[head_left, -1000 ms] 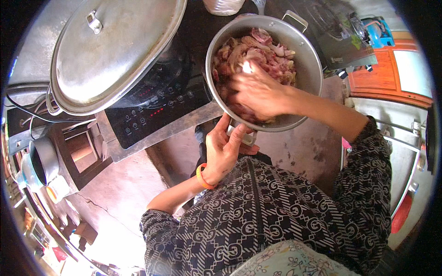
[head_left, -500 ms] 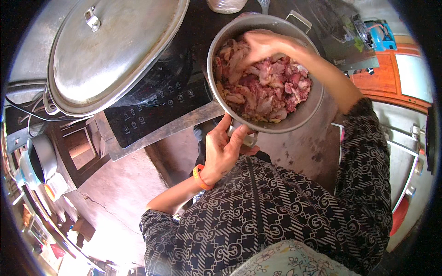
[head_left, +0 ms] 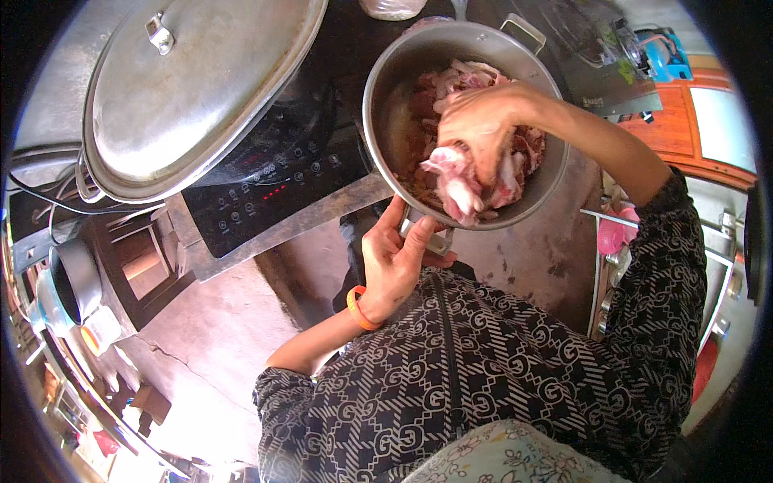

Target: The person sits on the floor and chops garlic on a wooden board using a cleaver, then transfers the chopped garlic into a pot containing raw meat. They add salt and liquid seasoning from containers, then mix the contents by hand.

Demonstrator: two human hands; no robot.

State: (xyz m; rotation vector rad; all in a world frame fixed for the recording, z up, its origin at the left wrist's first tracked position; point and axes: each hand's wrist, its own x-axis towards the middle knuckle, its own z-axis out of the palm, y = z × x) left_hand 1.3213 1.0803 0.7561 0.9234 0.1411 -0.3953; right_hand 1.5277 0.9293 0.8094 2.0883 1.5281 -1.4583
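Note:
A round grey metal pot [head_left: 386, 145] holds chopped raw meat [head_left: 460, 74]. My left hand [head_left: 394, 253], with an orange wristband, is closed round the near handle of the pot, thumb on top. Inside the pot, my right hand [head_left: 481, 121] reaches down with bent fingers and gathers a clump of meat; its fingertips are partly hidden among the pieces. Pale, fatty chunks bulge out on the near side of that hand. The left part of the pot's bottom shows, with yellowish bits and liquid on it.
A large pot with a metal lid [head_left: 201, 88] stands at the left, on or beside a black induction cooktop [head_left: 278, 189] whose red display is lit. Behind the meat pot is a dark worktop. Another grey pot [head_left: 76, 278] sits at the far left. An orange wooden cabinet [head_left: 684, 121] is at the right.
My right hand has moved from the pot's far left toward its middle and nearer to me, bunching the meat rightward. The cooktop's red lights now show. My left hand stays on the handle.

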